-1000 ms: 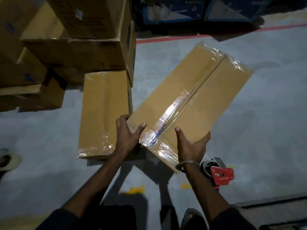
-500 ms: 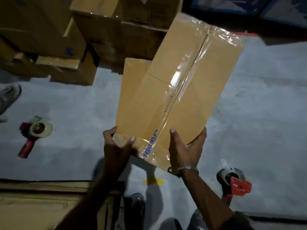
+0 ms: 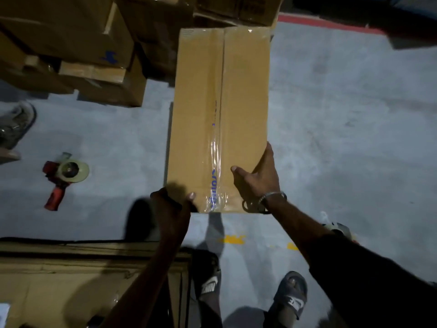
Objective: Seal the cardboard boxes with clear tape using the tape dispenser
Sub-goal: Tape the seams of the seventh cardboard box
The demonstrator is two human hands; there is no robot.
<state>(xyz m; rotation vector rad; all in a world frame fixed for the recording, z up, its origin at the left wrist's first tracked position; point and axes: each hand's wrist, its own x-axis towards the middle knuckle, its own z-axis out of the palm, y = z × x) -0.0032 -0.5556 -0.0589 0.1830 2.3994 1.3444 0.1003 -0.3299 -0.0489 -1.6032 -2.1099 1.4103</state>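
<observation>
At 9 o'clock, a shoe point(image 3: 17, 124) sits at the frame edge; whose it is cannot be told. Just below it, a red dispenser point(image 3: 63, 179) with a clear roll lies on the grey floor point(image 3: 354, 138), untouched and well apart from both hands. At 11 o'clock, a stack of boxes point(image 3: 71, 43) stands against the far side. At 7 o'clock lies flat cardboard point(image 3: 59, 280).

Centre: the box point(image 3: 220, 114) is held up off the floor, long axis running from 12 to 6 o'clock. Clear tape point(image 3: 216, 162) already covers its middle seam and wraps the near edge.

The left hand point(image 3: 171, 209) grips the near left corner, thumb on top, fingers curled under; it is blurred, so finger detail cannot be told. The right hand point(image 3: 259, 181) holds the near right edge, thumb pressed on the top face, fingers wrapped round the side. A bracelet point(image 3: 272, 197) sits on that wrist.

At 4 o'clock, a second dispenser point(image 3: 338, 227) is mostly hidden behind the right arm.

Judgement: this box appears sealed and is being shifted. To do it well, keep both grips at the corners, hold it level, and set it flush against the stack without scuffing the tape.
</observation>
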